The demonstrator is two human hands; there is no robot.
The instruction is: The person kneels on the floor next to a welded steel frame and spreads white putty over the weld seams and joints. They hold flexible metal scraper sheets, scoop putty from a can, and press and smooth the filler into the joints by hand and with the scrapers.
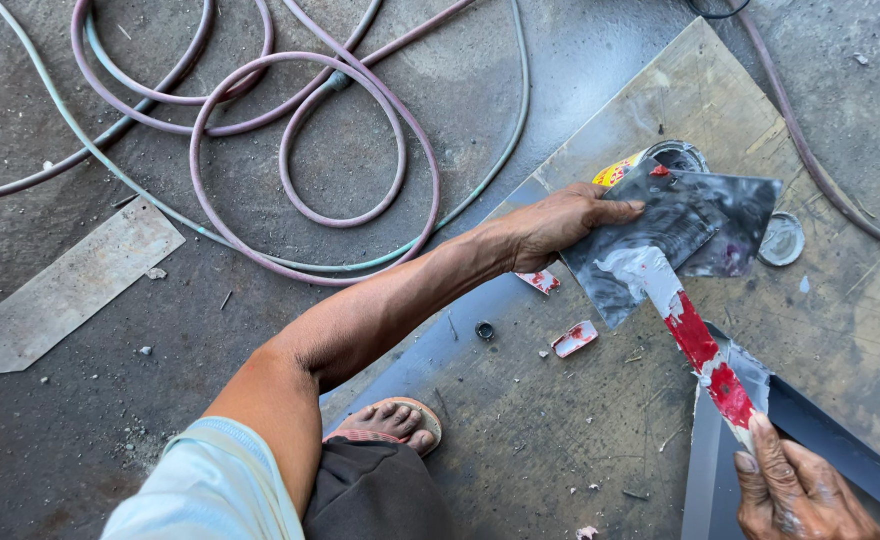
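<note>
The left hand pinches a thin grey sheet near the board's far edge, by a can. The right hand grips a red-smeared scraper, its blade on the sheet. Sheet looks light, springy, putty-slick; best held by its clean edge.
</note>
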